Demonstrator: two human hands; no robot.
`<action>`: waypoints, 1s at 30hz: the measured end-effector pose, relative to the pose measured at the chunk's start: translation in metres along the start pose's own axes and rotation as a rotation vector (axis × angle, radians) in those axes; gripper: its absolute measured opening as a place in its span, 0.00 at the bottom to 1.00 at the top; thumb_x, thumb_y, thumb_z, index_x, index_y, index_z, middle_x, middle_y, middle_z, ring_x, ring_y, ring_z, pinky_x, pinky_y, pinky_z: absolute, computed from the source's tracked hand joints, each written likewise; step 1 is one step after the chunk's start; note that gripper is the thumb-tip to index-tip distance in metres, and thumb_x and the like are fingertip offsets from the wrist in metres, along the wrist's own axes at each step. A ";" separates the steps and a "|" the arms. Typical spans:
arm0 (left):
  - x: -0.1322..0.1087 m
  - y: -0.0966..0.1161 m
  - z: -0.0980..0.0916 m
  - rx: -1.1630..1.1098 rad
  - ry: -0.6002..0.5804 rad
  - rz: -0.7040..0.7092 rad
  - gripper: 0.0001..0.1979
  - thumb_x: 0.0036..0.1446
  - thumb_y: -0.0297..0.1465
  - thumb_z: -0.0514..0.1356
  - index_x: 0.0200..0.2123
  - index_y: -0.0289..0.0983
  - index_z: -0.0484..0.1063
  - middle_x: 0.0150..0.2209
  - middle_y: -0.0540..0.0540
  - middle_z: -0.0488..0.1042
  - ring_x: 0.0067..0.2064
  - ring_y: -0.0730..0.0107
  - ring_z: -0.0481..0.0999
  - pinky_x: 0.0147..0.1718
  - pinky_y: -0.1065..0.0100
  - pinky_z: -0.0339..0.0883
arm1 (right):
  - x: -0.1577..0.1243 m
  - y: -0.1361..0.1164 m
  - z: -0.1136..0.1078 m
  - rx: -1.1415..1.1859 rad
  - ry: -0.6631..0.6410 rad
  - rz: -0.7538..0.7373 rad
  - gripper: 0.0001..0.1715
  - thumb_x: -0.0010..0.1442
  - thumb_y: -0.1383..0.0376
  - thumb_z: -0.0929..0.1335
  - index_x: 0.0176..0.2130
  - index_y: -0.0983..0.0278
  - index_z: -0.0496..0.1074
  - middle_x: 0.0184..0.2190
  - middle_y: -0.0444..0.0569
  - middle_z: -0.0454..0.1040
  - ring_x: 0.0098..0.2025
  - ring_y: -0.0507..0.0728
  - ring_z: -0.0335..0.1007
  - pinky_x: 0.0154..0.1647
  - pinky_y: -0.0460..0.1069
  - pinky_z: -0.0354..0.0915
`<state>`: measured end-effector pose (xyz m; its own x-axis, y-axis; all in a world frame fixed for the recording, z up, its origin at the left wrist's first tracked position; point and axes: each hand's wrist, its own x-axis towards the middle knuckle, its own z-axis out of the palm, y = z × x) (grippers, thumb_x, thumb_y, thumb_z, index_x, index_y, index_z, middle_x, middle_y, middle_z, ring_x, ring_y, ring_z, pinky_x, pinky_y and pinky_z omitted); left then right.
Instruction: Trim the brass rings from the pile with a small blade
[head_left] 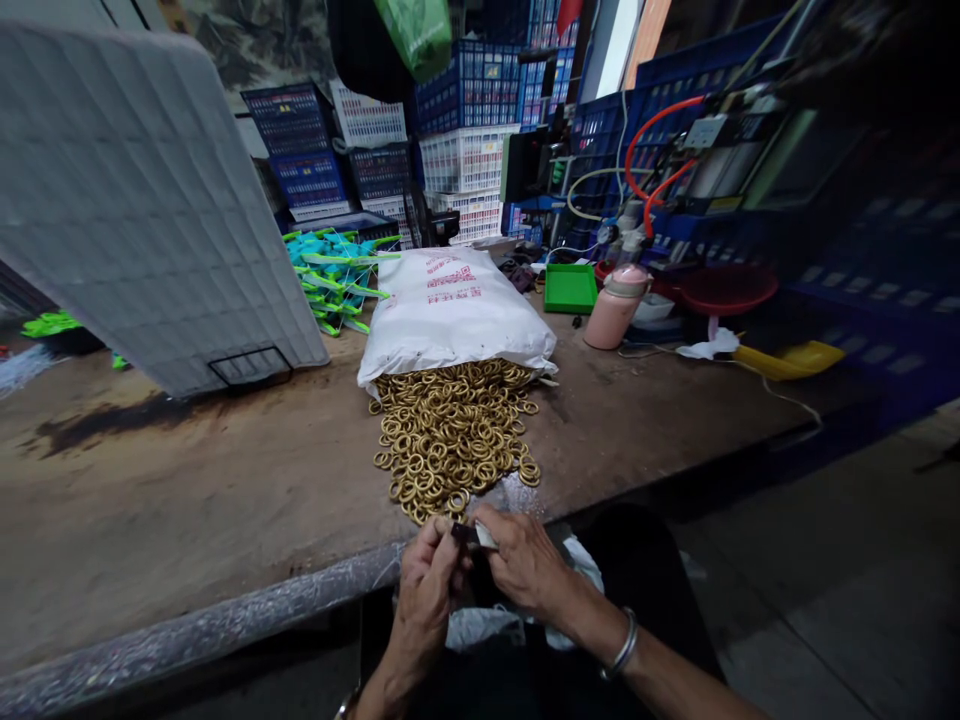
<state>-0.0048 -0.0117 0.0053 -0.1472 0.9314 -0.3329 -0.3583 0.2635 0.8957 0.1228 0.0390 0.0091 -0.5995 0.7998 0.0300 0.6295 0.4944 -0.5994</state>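
Observation:
At the table's front edge my two hands meet, fingers closed. My left hand [433, 572] pinches with thumb and forefinger, but I cannot make out what is between them. My right hand [529, 565] grips a small white and dark piece [486, 537]; its dark end reaches across to the left fingertips. Just beyond the fingers spreads a heap of brass-coloured rings [450, 430]. They spill from the mouth of a white sack [457, 310] with red print, which lies on its side on the worn table [225, 500].
A grey ribbed panel [150, 200] stands upright at the left. Bright green and blue plastic pieces [337, 270] lie behind it. A green tray [570, 288], a pink bottle [616, 308] and a yellow scoop [787, 360] are to the right. Stacked crates [469, 160] fill the back.

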 end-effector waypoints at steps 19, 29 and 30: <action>-0.016 0.006 -0.004 -0.184 -0.127 -0.111 0.17 0.52 0.44 0.55 0.27 0.34 0.66 0.17 0.54 0.60 0.16 0.83 0.52 0.14 0.78 0.43 | 0.015 0.014 0.009 -0.154 0.085 0.100 0.11 0.49 0.74 0.59 0.34 0.63 0.62 0.25 0.45 0.69 0.26 0.51 0.62 0.26 0.46 0.46; -0.011 0.005 -0.019 -0.356 -0.037 -0.122 0.12 0.47 0.36 0.61 0.35 0.38 0.66 0.25 0.51 0.69 0.19 0.80 0.61 0.14 0.78 0.49 | 0.031 0.002 0.027 -0.202 0.039 0.108 0.12 0.53 0.71 0.60 0.39 0.62 0.62 0.33 0.47 0.72 0.33 0.53 0.66 0.30 0.46 0.47; -0.010 0.005 -0.021 -0.376 -0.040 -0.143 0.13 0.46 0.35 0.61 0.36 0.38 0.67 0.25 0.51 0.69 0.20 0.80 0.62 0.15 0.78 0.50 | 0.031 0.003 0.028 -0.211 0.029 0.108 0.13 0.52 0.71 0.60 0.39 0.62 0.62 0.34 0.47 0.72 0.33 0.53 0.66 0.30 0.46 0.47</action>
<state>-0.0241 -0.0251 0.0070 -0.0382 0.9031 -0.4278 -0.6859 0.2876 0.6684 0.0921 0.0556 -0.0139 -0.5108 0.8597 -0.0005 0.7801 0.4633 -0.4205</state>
